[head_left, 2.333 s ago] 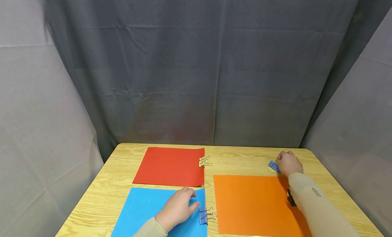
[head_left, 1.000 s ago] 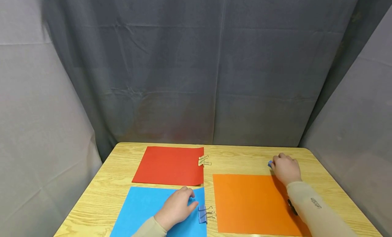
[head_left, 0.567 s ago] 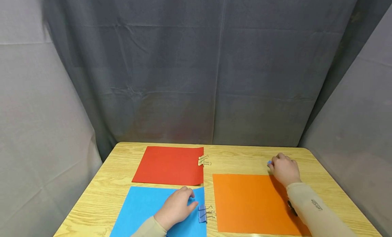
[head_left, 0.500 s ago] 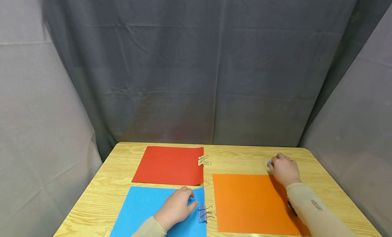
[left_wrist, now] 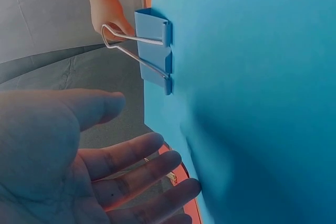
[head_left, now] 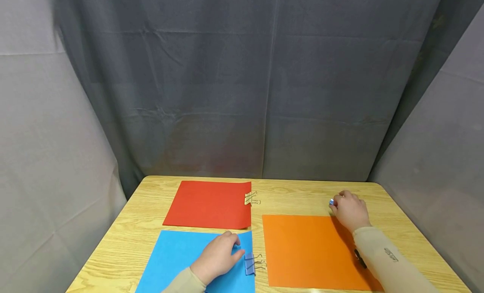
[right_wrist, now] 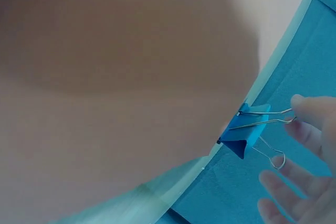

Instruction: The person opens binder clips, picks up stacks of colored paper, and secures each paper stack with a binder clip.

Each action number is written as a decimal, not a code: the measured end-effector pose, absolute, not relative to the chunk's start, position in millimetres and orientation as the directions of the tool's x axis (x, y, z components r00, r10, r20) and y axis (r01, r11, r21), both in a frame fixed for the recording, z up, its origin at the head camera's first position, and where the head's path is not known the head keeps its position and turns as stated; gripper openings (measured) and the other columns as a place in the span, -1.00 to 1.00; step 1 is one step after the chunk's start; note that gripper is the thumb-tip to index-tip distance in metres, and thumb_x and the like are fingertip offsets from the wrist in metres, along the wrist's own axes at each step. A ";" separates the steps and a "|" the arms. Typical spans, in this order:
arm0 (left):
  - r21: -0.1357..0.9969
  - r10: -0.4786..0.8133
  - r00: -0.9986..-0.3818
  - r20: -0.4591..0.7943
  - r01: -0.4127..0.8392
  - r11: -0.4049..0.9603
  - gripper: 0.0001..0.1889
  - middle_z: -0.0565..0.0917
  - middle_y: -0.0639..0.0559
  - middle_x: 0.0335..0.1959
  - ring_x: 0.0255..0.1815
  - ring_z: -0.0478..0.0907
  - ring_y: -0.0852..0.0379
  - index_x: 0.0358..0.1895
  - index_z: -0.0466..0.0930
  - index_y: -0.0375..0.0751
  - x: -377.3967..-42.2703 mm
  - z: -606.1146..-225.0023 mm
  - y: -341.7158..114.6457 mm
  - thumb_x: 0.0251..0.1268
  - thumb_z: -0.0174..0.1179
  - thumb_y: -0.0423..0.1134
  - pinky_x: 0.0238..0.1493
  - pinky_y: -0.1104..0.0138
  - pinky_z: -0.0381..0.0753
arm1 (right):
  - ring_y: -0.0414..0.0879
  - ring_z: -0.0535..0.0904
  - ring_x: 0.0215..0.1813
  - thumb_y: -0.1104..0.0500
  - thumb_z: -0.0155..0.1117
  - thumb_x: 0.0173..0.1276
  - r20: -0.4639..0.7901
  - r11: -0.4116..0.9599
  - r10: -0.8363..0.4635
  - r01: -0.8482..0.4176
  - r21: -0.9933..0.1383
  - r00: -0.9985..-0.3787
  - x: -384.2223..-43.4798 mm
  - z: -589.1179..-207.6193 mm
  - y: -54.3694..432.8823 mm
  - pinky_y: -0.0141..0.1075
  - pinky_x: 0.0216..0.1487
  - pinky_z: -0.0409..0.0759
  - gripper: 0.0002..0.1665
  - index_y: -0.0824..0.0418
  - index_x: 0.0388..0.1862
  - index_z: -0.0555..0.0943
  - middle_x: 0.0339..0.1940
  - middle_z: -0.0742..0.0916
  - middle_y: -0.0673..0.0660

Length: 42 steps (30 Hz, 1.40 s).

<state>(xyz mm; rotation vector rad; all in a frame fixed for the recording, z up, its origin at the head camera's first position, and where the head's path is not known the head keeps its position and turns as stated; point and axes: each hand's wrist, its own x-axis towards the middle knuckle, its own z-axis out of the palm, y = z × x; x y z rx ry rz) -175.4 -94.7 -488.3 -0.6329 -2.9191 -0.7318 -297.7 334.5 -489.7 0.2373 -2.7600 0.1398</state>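
At the right back of the table, my right hand is at a small blue binder clip, mostly hidden behind the fingers in the head view. The right wrist view shows thumb and forefinger pinching one wire handle of this blue binder clip; its other handle loops near the lower fingers. My left hand lies over a blue sheet, fingers extended and loosely bent, holding nothing. Beside its thumb, another blue binder clip grips the sheet's right edge, its wire handles pointing outward.
An orange sheet lies under my right forearm. Behind the blue sheet is a red sheet with a yellow binder clip on its right edge. Grey curtains stand behind the wooden table and at both sides.
My right hand has shifted slightly left over the loose blue binder clip, and its fingers now cover most of it. The left hand and the sheets stay in place.
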 end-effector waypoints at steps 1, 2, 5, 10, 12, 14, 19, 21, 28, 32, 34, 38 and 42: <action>0.439 0.375 -0.913 0.161 0.406 0.802 -0.77 0.63 0.04 -0.27 -0.29 0.59 0.16 -0.18 0.69 -0.17 -175.4 -488.3 -94.8 0.32 0.39 -0.08 -0.21 0.24 0.64 | 0.36 0.66 -0.16 0.14 0.48 0.33 0.372 0.979 -0.152 -0.191 -0.070 -0.916 -297.5 -490.0 335.0 0.32 -0.12 0.61 -0.80 0.27 -0.30 0.69 -0.03 0.66 0.46; 0.439 0.375 -0.913 0.162 0.407 0.801 -0.77 0.63 0.04 -0.27 -0.29 0.59 0.16 -0.18 0.69 -0.17 -175.4 -488.4 -94.8 0.32 0.39 -0.08 -0.20 0.24 0.64 | 0.32 0.66 -0.21 0.15 0.49 0.32 0.374 0.977 -0.157 -0.199 -0.077 -0.914 -297.3 -490.1 335.5 0.29 -0.14 0.63 -0.78 0.30 -0.27 0.68 -0.08 0.67 0.45; 0.439 0.374 -0.914 0.159 0.405 0.802 -0.77 0.63 0.04 -0.26 -0.29 0.58 0.16 -0.18 0.69 -0.17 -175.5 -488.3 -94.9 0.32 0.39 -0.08 -0.21 0.24 0.64 | 0.23 0.66 -0.29 0.16 0.48 0.34 0.361 0.971 -0.153 -0.207 -0.117 -0.920 -298.0 -491.1 337.6 0.20 -0.16 0.68 -0.67 0.41 -0.15 0.62 -0.20 0.67 0.42; 0.437 0.373 -0.915 0.155 0.402 0.805 -0.77 0.63 0.05 -0.27 -0.30 0.57 0.18 -0.17 0.70 -0.16 -175.5 -488.2 -94.7 0.32 0.40 -0.07 -0.22 0.25 0.63 | 0.28 0.67 -0.22 0.15 0.42 0.39 0.265 0.966 -0.097 -0.155 -0.208 -0.959 -302.2 -491.8 342.0 0.19 -0.07 0.66 -0.49 0.51 0.07 0.48 -0.18 0.67 0.47; 0.437 0.374 -0.915 0.152 0.401 0.805 -0.77 0.63 0.05 -0.27 -0.31 0.56 0.19 -0.17 0.70 -0.16 -175.3 -488.2 -94.6 0.32 0.40 -0.08 -0.22 0.25 0.63 | 0.33 0.67 -0.17 0.16 0.41 0.41 0.237 0.964 -0.083 -0.139 -0.227 -0.968 -303.7 -491.9 343.0 0.22 -0.04 0.65 -0.44 0.54 0.13 0.45 -0.13 0.66 0.52; 0.438 0.374 -0.916 0.147 0.399 0.805 -0.77 0.63 0.05 -0.27 -0.31 0.56 0.20 -0.17 0.70 -0.16 -175.2 -488.1 -94.6 0.32 0.40 -0.08 -0.22 0.25 0.63 | 0.35 0.68 -0.14 0.17 0.40 0.41 0.229 0.964 -0.083 -0.137 -0.229 -0.970 -304.4 -491.8 343.4 0.23 -0.02 0.65 -0.44 0.57 0.15 0.45 -0.10 0.66 0.54; 0.442 0.371 -0.919 0.136 0.391 0.807 -0.77 0.63 0.05 -0.26 -0.30 0.56 0.20 -0.16 0.70 -0.16 -175.3 -487.7 -94.6 0.32 0.40 -0.08 -0.21 0.25 0.63 | 0.26 0.68 -0.23 0.23 0.37 0.36 0.241 0.964 -0.115 -0.167 -0.208 -0.964 -305.7 -491.3 343.3 0.18 -0.09 0.68 -0.54 0.59 0.02 0.51 -0.20 0.65 0.49; 0.445 0.370 -0.919 0.133 0.389 0.807 -0.77 0.64 0.05 -0.26 -0.30 0.55 0.20 -0.16 0.70 -0.16 -175.2 -487.4 -94.6 0.32 0.40 -0.08 -0.21 0.25 0.63 | 0.20 0.65 -0.30 0.24 0.36 0.34 0.246 0.965 -0.121 -0.172 -0.199 -0.962 -306.5 -492.0 343.3 0.15 -0.13 0.69 -0.57 0.59 -0.02 0.52 -0.24 0.64 0.46; 0.452 0.372 -0.920 0.127 0.387 0.804 -0.77 0.64 0.05 -0.25 -0.31 0.55 0.21 -0.16 0.70 -0.17 -175.2 -486.4 -94.7 0.34 0.39 -0.08 -0.21 0.25 0.64 | 0.11 0.57 -0.42 0.22 0.35 0.32 0.314 0.969 -0.164 -0.212 -0.124 -0.935 -305.7 -493.0 342.4 0.08 -0.25 0.68 -0.63 0.55 -0.16 0.51 -0.39 0.62 0.36; 0.446 0.373 -0.918 0.134 0.392 0.805 -0.78 0.64 0.05 -0.26 -0.31 0.54 0.21 -0.17 0.70 -0.17 -175.0 -486.6 -94.9 0.33 0.40 -0.09 -0.22 0.26 0.63 | 0.09 0.52 -0.51 0.25 0.34 0.33 0.363 0.967 -0.206 -0.246 -0.068 -0.909 -305.9 -493.4 343.2 -0.01 -0.41 0.62 -0.69 0.49 -0.30 0.45 -0.50 0.55 0.29; 0.443 0.374 -0.917 0.138 0.394 0.805 -0.78 0.64 0.05 -0.26 -0.31 0.54 0.21 -0.17 0.69 -0.17 -174.6 -486.6 -95.1 0.33 0.40 -0.09 -0.22 0.26 0.63 | 0.10 0.52 -0.53 0.26 0.34 0.33 0.380 0.966 -0.214 -0.252 -0.053 -0.900 -307.0 -494.6 344.3 -0.02 -0.45 0.60 -0.68 0.49 -0.32 0.43 -0.53 0.54 0.28; 0.443 0.373 -0.918 0.135 0.393 0.806 -0.78 0.63 0.06 -0.26 -0.32 0.54 0.22 -0.17 0.69 -0.15 -175.0 -487.1 -94.9 0.33 0.40 -0.08 -0.23 0.26 0.63 | 0.16 0.56 -0.54 0.25 0.35 0.32 0.389 0.968 -0.215 -0.248 -0.037 -0.896 -309.2 -495.9 347.1 0.02 -0.46 0.63 -0.64 0.54 -0.28 0.42 -0.55 0.55 0.30; 0.443 0.374 -0.918 0.133 0.393 0.806 -0.78 0.63 0.07 -0.26 -0.32 0.54 0.22 -0.17 0.69 -0.15 -175.5 -487.6 -94.9 0.33 0.40 -0.08 -0.22 0.26 0.63 | 0.18 0.56 -0.54 0.24 0.34 0.32 0.377 0.970 -0.212 -0.241 -0.032 -0.902 -309.8 -494.7 349.1 0.05 -0.45 0.63 -0.63 0.54 -0.31 0.41 -0.56 0.55 0.31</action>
